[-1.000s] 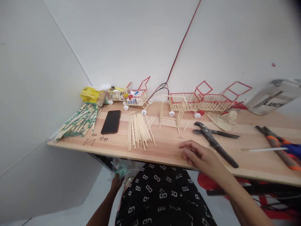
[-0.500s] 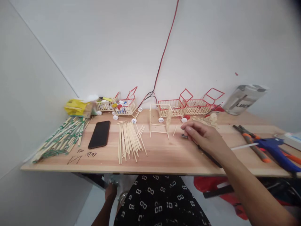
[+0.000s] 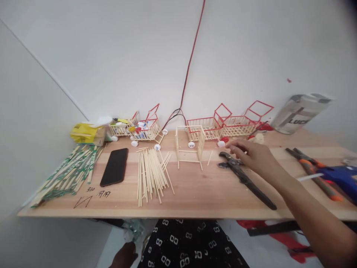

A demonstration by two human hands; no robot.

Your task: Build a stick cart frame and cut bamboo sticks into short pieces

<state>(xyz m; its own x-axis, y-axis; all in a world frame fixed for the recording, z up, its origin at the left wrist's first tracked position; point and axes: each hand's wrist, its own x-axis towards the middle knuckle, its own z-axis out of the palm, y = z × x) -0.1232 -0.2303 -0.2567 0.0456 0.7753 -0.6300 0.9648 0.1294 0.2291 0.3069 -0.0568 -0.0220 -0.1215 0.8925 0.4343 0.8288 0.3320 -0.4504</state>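
Observation:
My right hand (image 3: 255,156) hovers above the table, thumb and fingers loosely bent and apart, with nothing visible in them. Just below and left of it lies a dark-handled pruner-like cutter (image 3: 245,180), jaws pointing away from me. Left of the cutter is a short stick piece (image 3: 209,158) beside an upright frame of thin wooden sticks (image 3: 190,151). A fanned pile of bare sticks (image 3: 152,176) lies nearer the middle. My left hand (image 3: 125,255) hangs below the table edge, dark and partly cut off, close to crumpled clear-green plastic (image 3: 135,230); its grip is unclear.
Small stick-built shopping carts (image 3: 205,129) with red trim line the wall. Green-wrapped chopsticks (image 3: 67,171) and a phone (image 3: 114,166) lie left. On the right are orange-handled pliers (image 3: 320,178), a blue glue gun (image 3: 340,178) and a tilted grey-white pack (image 3: 301,113).
My right hand has moved off the cutter, farther back and right, so more of the cutter shows. My left hand has dropped lower. The view has shifted slightly.

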